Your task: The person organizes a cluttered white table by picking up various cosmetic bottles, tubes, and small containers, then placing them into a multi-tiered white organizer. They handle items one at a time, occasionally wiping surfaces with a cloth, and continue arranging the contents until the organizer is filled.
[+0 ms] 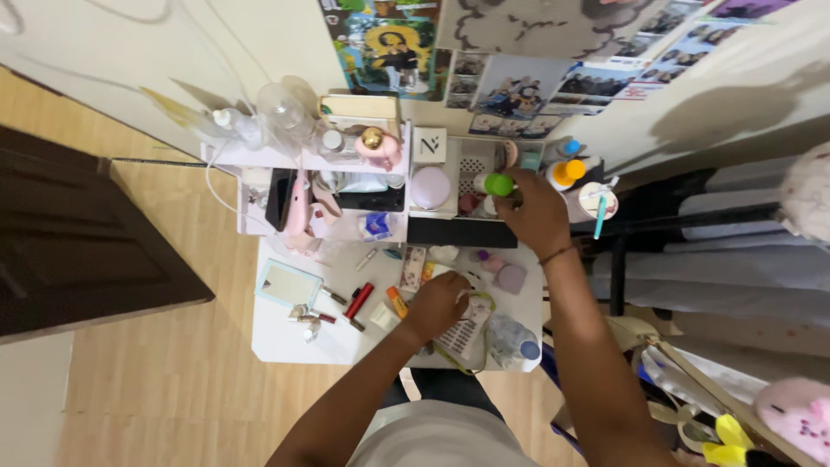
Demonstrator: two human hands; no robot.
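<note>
My right hand (533, 210) reaches up to the white shelf organiser (450, 154) and grips a bottle with a round green cap (499, 184). My left hand (435, 304) rests low on the small white table (285, 342), fingers curled over small items beside a patterned card or pouch (464, 330); what it holds is hidden. A red tube (360, 300) and an orange tube (396, 302) lie just left of that hand. A lilac pad (511, 278) lies between the two hands.
The shelf holds a pink bottle with a gold cap (378, 145), a lilac round jar (430, 187), an orange-capped bottle (566, 173). A small mirror (288, 284) lies at the table's left. A dark door (78, 233) stands left. Photos (519, 86) hang on the wall.
</note>
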